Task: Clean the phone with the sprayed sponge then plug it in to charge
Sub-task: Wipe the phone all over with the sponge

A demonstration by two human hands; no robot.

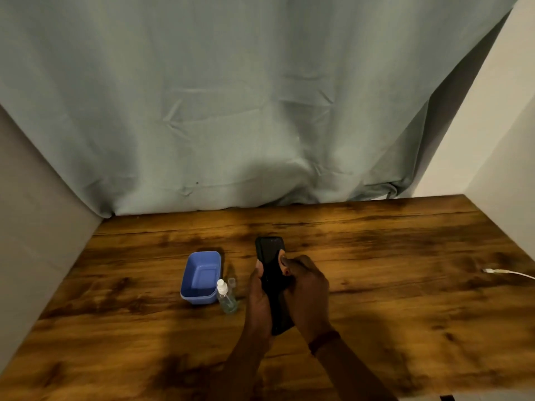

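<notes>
Phone (270,256) — rigid, slick, likely fragile; take by long edges. Left hand (259,302) grips edge; right hand (307,287) curled on screen — contents unclear.

Black phone (270,261), blue tub (200,277), clear bottle (227,299) — white cap, white cable (509,272), desk (376,285) — brown wood grain with dark streaks, pale green-grey curtain (231,96)

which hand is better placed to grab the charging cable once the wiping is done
Right. The white charging cable lies on the wooden table near its right edge, on the side of the right hand. The left hand grips the black phone and would have to cross over.
</notes>
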